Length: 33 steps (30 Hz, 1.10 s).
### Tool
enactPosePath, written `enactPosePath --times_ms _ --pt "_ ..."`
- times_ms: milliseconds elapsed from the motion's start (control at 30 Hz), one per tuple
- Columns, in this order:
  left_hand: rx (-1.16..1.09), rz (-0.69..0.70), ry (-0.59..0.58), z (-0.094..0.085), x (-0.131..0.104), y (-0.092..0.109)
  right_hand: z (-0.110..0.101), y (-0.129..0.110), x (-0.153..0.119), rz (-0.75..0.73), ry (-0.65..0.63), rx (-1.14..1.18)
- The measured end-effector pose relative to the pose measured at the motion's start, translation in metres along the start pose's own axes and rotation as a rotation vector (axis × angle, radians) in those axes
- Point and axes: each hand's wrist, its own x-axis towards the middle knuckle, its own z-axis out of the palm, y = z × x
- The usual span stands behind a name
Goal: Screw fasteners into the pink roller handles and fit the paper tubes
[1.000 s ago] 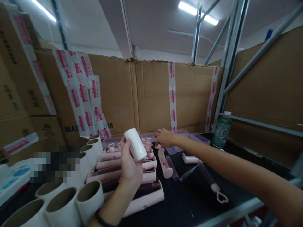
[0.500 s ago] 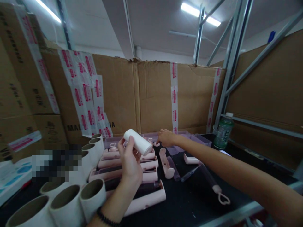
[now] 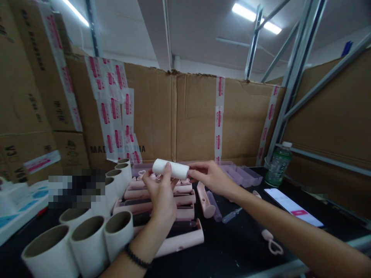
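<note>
A smooth white roll (image 3: 171,169) lies across the fingers of my left hand (image 3: 162,193), tilted slightly down to the right, with the thumb pressed on its front. At the roll's right end are the closed fingertips of my right hand (image 3: 213,177); whatever they pinch is hidden. Beneath my left hand lie several pale pink cylindrical cases (image 3: 181,243), side by side on the black surface. Small pink heart-ring caps (image 3: 141,173) sit behind them. Right of the cases rests a pink half-shell holder (image 3: 205,200), beside a clear purplish tube (image 3: 214,206).
Several open white tubes (image 3: 118,227) stand at the left. Purplish clear trays (image 3: 246,177) line the back, before a tall cardboard wall (image 3: 194,116). A phone (image 3: 292,206), a green-labelled bottle (image 3: 278,164), a small clear screwdriver-like tool (image 3: 232,215) and a heart ring (image 3: 274,247) lie or stand rightward.
My right hand has come from the small pink parts at the back to the roll's right end. The roll has turned closer to level. The phone shows more fully.
</note>
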Motion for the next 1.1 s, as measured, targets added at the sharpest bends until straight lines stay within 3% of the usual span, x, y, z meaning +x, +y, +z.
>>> enactPosePath --times_ms 400,767,933,1100 --pt "-0.007 -0.013 -0.07 0.0 -0.006 -0.001 0.005 0.01 -0.002 0.05 0.124 0.113" --pt "-0.038 -0.114 0.017 -0.001 0.002 -0.001 0.005 0.002 -0.018 0.011 0.2 0.108" --pt "-0.044 -0.061 0.083 -0.001 0.008 0.004 -0.022 0.02 -0.008 0.051 0.173 -0.111" --pt "-0.022 -0.045 0.063 -0.001 0.004 0.005 -0.052 0.047 0.032 0.15 -0.001 -0.46"
